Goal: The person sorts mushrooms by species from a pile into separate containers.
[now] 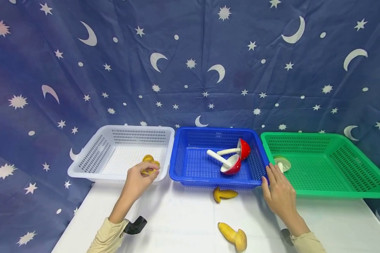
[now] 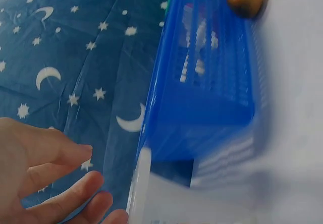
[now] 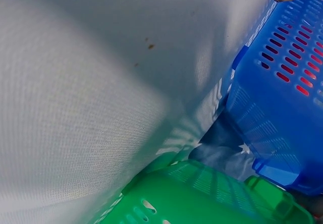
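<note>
Right now my left hand (image 1: 138, 181) pinches a yellow mushroom (image 1: 150, 163) over the white basket's (image 1: 92, 165) front rim; it looks light, hard and smooth, likely slippery, best held at the stem. My right hand (image 1: 279, 194) lies flat, fingers straight, between the blue basket (image 1: 190, 175) and green basket (image 1: 335, 191), holding nothing.

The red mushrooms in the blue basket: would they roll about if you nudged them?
Probably. Both red mushrooms lie tipped on their domed caps, so a push would likely rock or swing them. They look like glossy hollow plastic, so probably stiff, light and a little slippery. The blue basket walls should stop them.
</note>
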The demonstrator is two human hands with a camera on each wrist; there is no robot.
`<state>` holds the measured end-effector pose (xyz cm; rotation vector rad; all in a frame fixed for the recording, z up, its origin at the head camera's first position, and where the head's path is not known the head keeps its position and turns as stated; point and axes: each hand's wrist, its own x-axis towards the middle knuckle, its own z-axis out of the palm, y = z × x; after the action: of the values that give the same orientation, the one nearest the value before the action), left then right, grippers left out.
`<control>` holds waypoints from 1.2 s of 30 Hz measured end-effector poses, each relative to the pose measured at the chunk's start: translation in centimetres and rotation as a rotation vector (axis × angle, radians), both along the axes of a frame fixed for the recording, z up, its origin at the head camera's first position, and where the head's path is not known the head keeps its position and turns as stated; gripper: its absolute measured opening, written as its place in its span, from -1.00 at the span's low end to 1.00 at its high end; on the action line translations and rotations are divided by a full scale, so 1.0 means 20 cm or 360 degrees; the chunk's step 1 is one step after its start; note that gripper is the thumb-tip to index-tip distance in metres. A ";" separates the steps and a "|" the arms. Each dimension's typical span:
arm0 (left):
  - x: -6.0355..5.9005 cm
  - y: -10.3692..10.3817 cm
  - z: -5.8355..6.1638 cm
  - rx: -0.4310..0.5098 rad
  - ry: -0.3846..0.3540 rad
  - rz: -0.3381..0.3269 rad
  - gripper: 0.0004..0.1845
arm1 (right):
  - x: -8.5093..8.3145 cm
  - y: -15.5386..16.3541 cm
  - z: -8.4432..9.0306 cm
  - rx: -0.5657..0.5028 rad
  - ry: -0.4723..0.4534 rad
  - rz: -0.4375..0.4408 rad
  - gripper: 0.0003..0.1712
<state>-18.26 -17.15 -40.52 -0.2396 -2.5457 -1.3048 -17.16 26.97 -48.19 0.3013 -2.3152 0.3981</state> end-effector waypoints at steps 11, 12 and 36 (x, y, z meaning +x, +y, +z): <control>0.09 0.14 0.01 0.0047 0.0023 -0.0150 -0.86 | -0.01 0.00 -0.01 0.0006 0.0016 0.0005 -0.45; 0.10 0.15 0.01 0.0048 0.0009 -0.0177 -0.86 | -0.01 0.00 -0.01 0.0006 0.0014 0.0004 -0.45; 0.23 0.48 -0.14 0.0032 -0.0009 -0.0864 -0.81 | -0.01 0.00 -0.01 -0.0004 0.0034 0.0010 -0.45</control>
<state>-13.57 -7.60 -43.35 -0.9773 -2.5640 -1.4973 -17.31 27.03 -48.43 0.3098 -2.2935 0.3989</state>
